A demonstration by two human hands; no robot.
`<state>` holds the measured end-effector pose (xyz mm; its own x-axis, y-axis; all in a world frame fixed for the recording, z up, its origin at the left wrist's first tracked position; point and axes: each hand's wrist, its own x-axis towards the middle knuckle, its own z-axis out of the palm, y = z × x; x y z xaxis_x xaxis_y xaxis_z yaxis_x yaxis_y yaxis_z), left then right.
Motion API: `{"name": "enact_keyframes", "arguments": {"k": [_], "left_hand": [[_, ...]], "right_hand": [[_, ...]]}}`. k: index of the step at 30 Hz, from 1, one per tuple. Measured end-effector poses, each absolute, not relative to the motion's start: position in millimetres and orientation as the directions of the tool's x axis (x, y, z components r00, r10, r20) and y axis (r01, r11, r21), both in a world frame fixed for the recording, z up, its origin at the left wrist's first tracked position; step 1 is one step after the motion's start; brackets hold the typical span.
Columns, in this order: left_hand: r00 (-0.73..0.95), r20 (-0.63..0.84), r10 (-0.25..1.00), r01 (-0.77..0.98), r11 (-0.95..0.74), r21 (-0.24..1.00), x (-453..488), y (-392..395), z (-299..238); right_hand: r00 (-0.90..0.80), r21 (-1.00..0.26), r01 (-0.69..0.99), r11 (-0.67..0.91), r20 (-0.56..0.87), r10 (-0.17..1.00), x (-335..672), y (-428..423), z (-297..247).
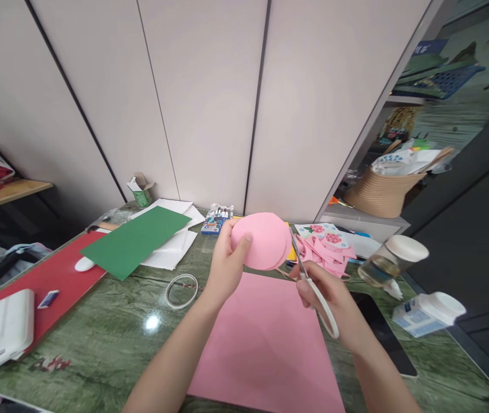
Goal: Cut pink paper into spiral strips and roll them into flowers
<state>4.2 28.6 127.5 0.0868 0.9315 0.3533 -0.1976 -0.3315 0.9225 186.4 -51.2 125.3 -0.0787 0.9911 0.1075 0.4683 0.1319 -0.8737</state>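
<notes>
Pinched between the thumb and fingers of my left hand (230, 255) are stacked pink paper circles (265, 241), held up above the table. The layers show slightly offset along the lower right edge. My right hand (324, 292) grips white-handled scissors (322, 307), their blades pointing up at the right edge of the circles. Whether the blades touch the paper I cannot tell. Under both hands a large pink sheet (265, 344) lies flat on the green marbled table (110, 338). Behind the scissors is a heap of pink paper scraps (325, 255).
To the left lie a green sheet (136, 238), white papers (173, 249), a red sheet (67, 281), a tape roll (169, 291) and a white power bank (6, 327). On the right stand a lidded jar (392, 261) and a white bottle (427, 312), near a black tablet (384, 332).
</notes>
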Motion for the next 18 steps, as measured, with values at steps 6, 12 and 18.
{"name": "enact_keyframes", "arguments": {"k": [6,12,18], "left_hand": [[0.096,0.353,0.931,-0.211,-0.327,0.921,4.6,27.2,129.2],[0.094,0.339,0.936,-0.2,-0.316,0.927,3.9,27.0,129.2],[0.099,0.337,0.936,-0.203,-0.312,0.928,4.1,27.3,128.8]], "right_hand": [[-0.075,-0.866,0.482,0.134,0.111,0.991,188.9,-52.3,124.4],[-0.072,-0.869,0.479,0.127,0.106,0.992,187.8,-50.6,125.0],[-0.073,-0.873,0.471,0.126,0.103,0.992,187.5,-49.6,122.9]]}}
